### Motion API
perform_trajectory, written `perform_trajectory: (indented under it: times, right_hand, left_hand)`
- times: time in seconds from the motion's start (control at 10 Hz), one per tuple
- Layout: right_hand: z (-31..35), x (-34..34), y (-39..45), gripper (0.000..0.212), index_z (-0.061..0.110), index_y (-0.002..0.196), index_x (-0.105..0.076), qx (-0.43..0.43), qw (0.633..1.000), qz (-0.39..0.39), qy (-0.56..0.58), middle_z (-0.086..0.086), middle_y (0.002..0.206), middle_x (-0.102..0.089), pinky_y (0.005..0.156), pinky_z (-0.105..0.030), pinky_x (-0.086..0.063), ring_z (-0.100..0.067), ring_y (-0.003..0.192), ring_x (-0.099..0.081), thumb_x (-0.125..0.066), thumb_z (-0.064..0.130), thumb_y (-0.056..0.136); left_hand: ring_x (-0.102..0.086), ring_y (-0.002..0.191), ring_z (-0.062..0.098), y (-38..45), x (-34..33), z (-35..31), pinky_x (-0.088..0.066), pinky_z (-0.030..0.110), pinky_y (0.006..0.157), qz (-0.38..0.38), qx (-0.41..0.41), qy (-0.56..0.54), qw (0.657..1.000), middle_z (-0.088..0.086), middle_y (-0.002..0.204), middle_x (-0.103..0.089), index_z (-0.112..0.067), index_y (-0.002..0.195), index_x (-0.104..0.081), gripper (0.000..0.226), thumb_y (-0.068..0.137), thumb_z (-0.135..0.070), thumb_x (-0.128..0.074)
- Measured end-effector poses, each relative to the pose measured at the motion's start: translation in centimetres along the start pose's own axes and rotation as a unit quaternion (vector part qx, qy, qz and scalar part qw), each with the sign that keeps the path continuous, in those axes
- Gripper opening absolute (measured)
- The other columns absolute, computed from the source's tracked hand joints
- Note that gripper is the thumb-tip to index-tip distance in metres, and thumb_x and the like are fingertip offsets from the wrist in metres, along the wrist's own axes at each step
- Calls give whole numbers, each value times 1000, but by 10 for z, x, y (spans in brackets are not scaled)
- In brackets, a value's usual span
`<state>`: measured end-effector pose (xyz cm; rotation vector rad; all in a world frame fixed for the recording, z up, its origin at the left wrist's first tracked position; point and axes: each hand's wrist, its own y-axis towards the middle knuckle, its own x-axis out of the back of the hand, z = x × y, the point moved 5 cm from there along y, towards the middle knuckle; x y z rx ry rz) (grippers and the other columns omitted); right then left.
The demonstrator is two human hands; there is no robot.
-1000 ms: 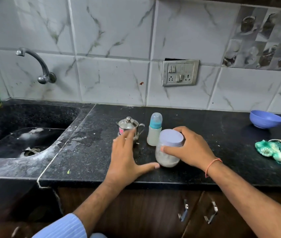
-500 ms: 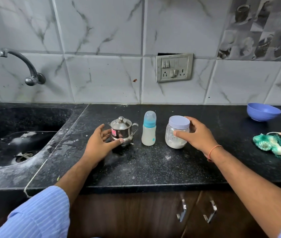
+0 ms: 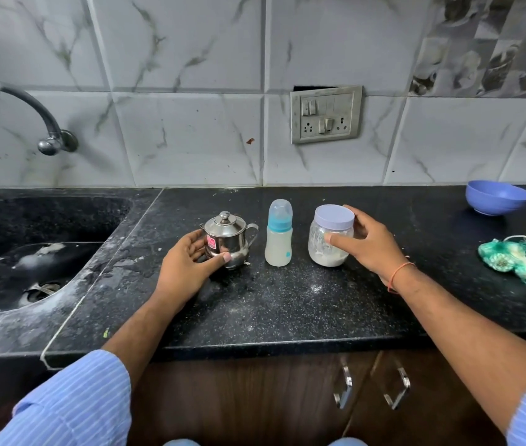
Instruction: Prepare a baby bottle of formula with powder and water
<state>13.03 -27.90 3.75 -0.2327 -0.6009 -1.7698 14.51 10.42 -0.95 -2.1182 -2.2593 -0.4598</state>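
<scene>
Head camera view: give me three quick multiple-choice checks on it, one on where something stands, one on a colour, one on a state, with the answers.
1. Where does the baby bottle stand?
A. In the sink
B. Between the steel pot and the powder jar
C. Beside the blue bowl

2. What colour is the powder jar's lid?
A. Pale lilac
B. Red
C. Black

3. What state is the powder jar in?
A. Lid off
B. Tipped over
C. Lid on, gripped by the right hand

Answers: 1 B, the three stand in a row on the counter; 2 A, the screw lid is lilac; 3 C, thumb and fingers wrap the upright jar while the left hand holds the pot.
</scene>
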Motion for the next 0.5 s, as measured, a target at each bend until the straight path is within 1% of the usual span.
perform_trajectory:
  times: [0.1, 0.2, 0.3, 0.4, 0.5]
  right_hand:
    - [-3, -1, 0, 91, 42, 149, -56, -4, 1000, 2, 9, 19, 134, -69, 110, -39, -54, 0, 121, -64, -93, 50, 66]
    - [-2, -1, -1, 90, 42, 148, -57, -2, 1000, 5, 13, 19, 133, -70, 110, -40, -54, 1, 120, -65, -93, 50, 66]
    - [-2, -1, 0, 86, 42, 147, -58, -8, 1000, 5, 23, 19, 132, -71, 110, -41, -55, 1, 119, -66, -93, 46, 69]
    - [-5, -3, -2, 89, 44, 147, -56, -17, 1000, 3, 18, 21, 132, -71, 110, -43, -55, 1, 120, -66, -91, 52, 65]
    - [0, -6, -3, 105, 41, 159, -42, -16, 999, -3, 28, 14, 152, -59, 118, -43, -47, -3, 134, -58, -94, 54, 68]
  left_hand:
    - [-70, 132, 8, 1, 0, 3, -53, 27, 114, -4, 5, 2, 1000, 2, 153, -68, -8, 166, -43, 105, 78, -21, -100]
    - [-69, 133, 9, 0, 1, 1, -53, 32, 118, -2, 12, 7, 1000, 1, 154, -67, -8, 168, -41, 114, 72, -29, -100]
    - [-68, 135, 10, 3, 1, 6, -52, 35, 121, -2, 17, 11, 1000, 2, 156, -66, -8, 169, -39, 115, 74, -28, -100]
    - [-66, 138, 11, -2, 1, 3, -51, 38, 123, 4, 25, 38, 999, 2, 159, -64, -9, 170, -36, 114, 78, -31, -99]
    - [-51, 155, 19, -9, -4, -8, -38, 43, 132, -31, -19, 119, 992, 1, 170, -51, -11, 175, -23, 117, 87, -39, -94]
